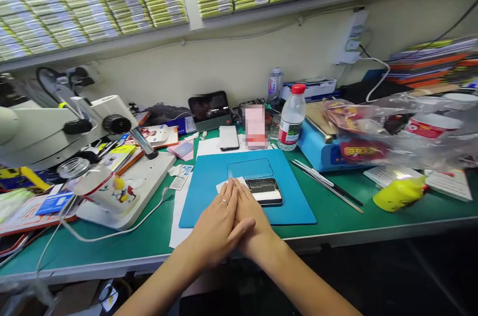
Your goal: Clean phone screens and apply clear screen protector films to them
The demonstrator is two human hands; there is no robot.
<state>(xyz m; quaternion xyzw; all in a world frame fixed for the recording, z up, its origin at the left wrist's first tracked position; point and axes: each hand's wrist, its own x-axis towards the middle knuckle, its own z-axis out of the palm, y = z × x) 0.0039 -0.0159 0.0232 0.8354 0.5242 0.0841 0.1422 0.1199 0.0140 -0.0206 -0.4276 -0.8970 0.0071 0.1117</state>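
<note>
My left hand [214,221], with a ring on one finger, lies over part of my right hand [258,231]. Both have their fingers stretched out and flat, pointing away from me. Under the fingertips is a white sheet [221,186], paper or cloth; I cannot tell which. Beside the right fingers lies a phone [275,201], its dark upper part and a white strip showing, its left part covered by my hands. Just beyond it a clear, dark-edged screen panel [254,168] rests on the blue mat [298,206]. What lies beneath my palms is hidden.
Left of the mat stand a microscope [48,129] and a glass jar [106,186] with a white cable [123,234] near it. A red-capped bottle [292,122], thin tools [328,184] and a yellow squeeze bottle [399,194] are on the right. Packed shelves [239,12] hang above.
</note>
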